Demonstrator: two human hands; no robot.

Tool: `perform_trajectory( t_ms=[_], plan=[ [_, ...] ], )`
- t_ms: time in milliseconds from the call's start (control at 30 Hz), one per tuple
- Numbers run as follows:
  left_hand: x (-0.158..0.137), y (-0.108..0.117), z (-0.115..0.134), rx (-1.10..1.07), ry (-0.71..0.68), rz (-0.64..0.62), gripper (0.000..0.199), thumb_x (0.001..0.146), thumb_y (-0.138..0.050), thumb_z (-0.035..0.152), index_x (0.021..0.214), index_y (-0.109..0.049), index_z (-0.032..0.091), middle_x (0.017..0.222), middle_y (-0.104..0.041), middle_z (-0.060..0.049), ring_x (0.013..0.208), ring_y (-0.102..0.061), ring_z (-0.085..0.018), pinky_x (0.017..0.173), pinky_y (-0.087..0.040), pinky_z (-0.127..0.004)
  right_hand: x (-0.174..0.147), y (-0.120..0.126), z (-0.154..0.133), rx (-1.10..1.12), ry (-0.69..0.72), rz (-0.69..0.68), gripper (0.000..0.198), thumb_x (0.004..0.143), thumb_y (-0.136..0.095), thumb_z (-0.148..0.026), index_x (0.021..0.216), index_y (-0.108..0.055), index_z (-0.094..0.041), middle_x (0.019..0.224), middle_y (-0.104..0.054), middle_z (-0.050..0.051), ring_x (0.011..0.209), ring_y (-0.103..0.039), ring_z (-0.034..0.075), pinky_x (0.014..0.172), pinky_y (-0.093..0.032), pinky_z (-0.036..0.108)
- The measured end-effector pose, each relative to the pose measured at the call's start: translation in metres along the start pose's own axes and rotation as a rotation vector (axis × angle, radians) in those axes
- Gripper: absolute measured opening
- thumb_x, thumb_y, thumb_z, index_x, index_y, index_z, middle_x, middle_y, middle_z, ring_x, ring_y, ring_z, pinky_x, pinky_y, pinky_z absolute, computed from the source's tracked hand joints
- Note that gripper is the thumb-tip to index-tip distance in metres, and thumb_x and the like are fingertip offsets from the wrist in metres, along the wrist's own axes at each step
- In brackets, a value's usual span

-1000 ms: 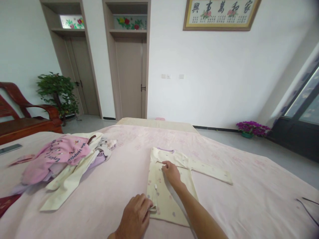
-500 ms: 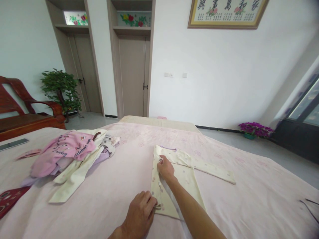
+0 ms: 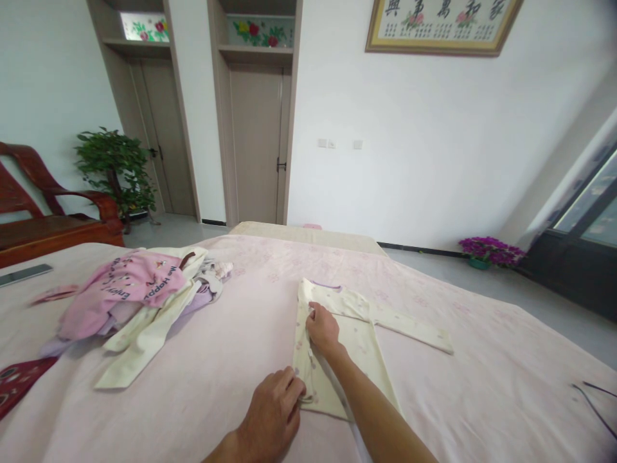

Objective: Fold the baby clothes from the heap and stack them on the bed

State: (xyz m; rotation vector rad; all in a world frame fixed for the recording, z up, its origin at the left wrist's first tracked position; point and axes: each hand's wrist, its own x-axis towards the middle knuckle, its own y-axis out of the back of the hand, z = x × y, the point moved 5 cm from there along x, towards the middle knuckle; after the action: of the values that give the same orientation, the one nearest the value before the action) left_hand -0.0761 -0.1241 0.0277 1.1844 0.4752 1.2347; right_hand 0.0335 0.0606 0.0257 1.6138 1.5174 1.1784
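Note:
A cream long-sleeved shirt (image 3: 369, 370) with small pale spots and a purple neckline lies on the pink sheet (image 3: 231, 411). One sleeve stretches out to the right, while the left side is folded inward over the body. My left hand (image 3: 277, 408) is closed at the lower left corner, its fingertips gripping the folded edge by the hem. Across the shirt reaches my right arm, and my right hand (image 3: 324, 328) pinches the folded strip below the left shoulder. My right forearm hides part of the shirt's lower body.
At the left is a heap of clothes (image 3: 130, 296), with a pink printed garment on top. Beyond it lies a phone (image 3: 25, 275), and a red patterned item (image 3: 22, 382) is at the left edge. Dark thin cords or glasses arms (image 3: 595, 408) show at the right.
Both hands keep nearly the same places on the shirt. The view has shifted very slightly; the shirt and clothes heap look unchanged.

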Motion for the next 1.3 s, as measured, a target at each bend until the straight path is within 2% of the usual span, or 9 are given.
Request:
perform_trajectory(
  t_ms=[167,333,533,633,767,933,1067,1167,1300],
  plan=[
    [0.001,0.004,0.005,0.002,-0.008,0.055,0.009,0.083,-0.054,0.014,0.087,-0.056,0.021,0.094,-0.058,-0.004,0.085,-0.053,-0.019,0.076,-0.042,-0.032,-0.012,0.013,-0.01,-0.037,0.172,0.029,0.051,0.081,-0.05,-0.017,0.131,-0.054,-0.025,0.125,-0.059,0.008,0.115,-0.052,0.024,0.097,-0.037,0.035],
    [0.004,0.003,0.008,0.045,-0.042,0.065,0.008,0.089,-0.051,0.017,0.085,-0.057,0.02,0.09,-0.06,-0.004,0.081,-0.056,-0.019,0.074,-0.044,-0.031,-0.03,0.004,-0.013,-0.082,0.425,-0.07,0.049,0.091,-0.044,-0.029,0.139,-0.047,-0.02,0.149,-0.043,0.007,0.139,-0.03,0.025,0.115,-0.02,0.04],
    [0.004,-0.001,0.004,0.043,-0.041,0.067,0.015,0.092,-0.048,0.014,0.084,-0.059,0.02,0.087,-0.061,-0.003,0.079,-0.057,-0.018,0.073,-0.045,-0.029,-0.03,-0.005,-0.001,-0.005,0.412,-0.285,0.052,0.096,-0.036,-0.032,0.146,-0.04,-0.019,0.154,-0.034,0.005,0.144,-0.023,0.024,0.117,-0.016,0.046],
    [0.003,0.0,0.004,0.041,-0.044,0.064,0.016,0.092,-0.046,0.014,0.085,-0.059,0.02,0.089,-0.06,-0.004,0.08,-0.057,-0.017,0.074,-0.045,-0.029,-0.036,0.0,0.003,0.072,0.37,-0.326,0.054,0.093,-0.041,-0.035,0.145,-0.041,-0.021,0.154,-0.034,0.005,0.145,-0.023,0.025,0.117,-0.016,0.048],
    [0.0,0.003,0.005,0.065,-0.055,0.069,0.014,0.09,-0.048,0.016,0.084,-0.06,0.02,0.088,-0.06,-0.003,0.08,-0.057,-0.017,0.074,-0.044,-0.029,-0.065,0.007,0.006,0.057,0.471,-0.346,0.059,0.091,-0.048,-0.038,0.147,-0.038,-0.022,0.155,-0.031,0.005,0.146,-0.019,0.025,0.118,-0.011,0.048],
    [0.0,0.009,0.003,-0.031,-0.027,0.076,0.019,0.093,-0.045,0.02,0.08,-0.059,0.02,0.083,-0.06,-0.002,0.078,-0.058,-0.016,0.072,-0.043,-0.026,-0.094,0.018,0.016,0.064,0.511,-0.283,0.053,0.094,-0.043,-0.033,0.145,-0.041,-0.024,0.153,-0.037,0.005,0.143,-0.027,0.022,0.118,-0.015,0.047],
    [0.002,0.016,-0.012,-0.158,0.116,0.147,0.031,0.099,-0.035,0.026,0.077,-0.057,0.021,0.08,-0.058,-0.002,0.077,-0.058,-0.015,0.072,-0.042,-0.025,-0.104,0.032,0.026,0.228,0.527,-0.155,0.044,0.087,-0.053,-0.024,0.13,-0.058,-0.024,0.139,-0.055,0.006,0.132,-0.045,0.023,0.112,-0.032,0.043],
    [0.004,0.019,-0.022,-0.197,0.178,0.19,0.027,0.096,-0.038,0.027,0.078,-0.057,0.021,0.082,-0.058,-0.002,0.079,-0.057,-0.016,0.073,-0.041,-0.025,-0.118,0.044,0.025,0.353,0.591,-0.075,0.041,0.079,-0.056,-0.013,0.117,-0.067,-0.027,0.125,-0.063,0.005,0.115,-0.057,0.019,0.1,-0.044,0.035],
    [0.005,0.019,-0.025,-0.285,0.185,0.148,0.017,0.089,-0.046,0.023,0.079,-0.059,0.02,0.079,-0.058,0.0,0.073,-0.056,-0.014,0.07,-0.041,-0.024,-0.139,0.055,0.015,0.393,0.675,-0.102,0.044,0.074,-0.057,-0.007,0.108,-0.071,-0.029,0.113,-0.066,0.003,0.102,-0.061,0.018,0.09,-0.048,0.031]
  ],
)
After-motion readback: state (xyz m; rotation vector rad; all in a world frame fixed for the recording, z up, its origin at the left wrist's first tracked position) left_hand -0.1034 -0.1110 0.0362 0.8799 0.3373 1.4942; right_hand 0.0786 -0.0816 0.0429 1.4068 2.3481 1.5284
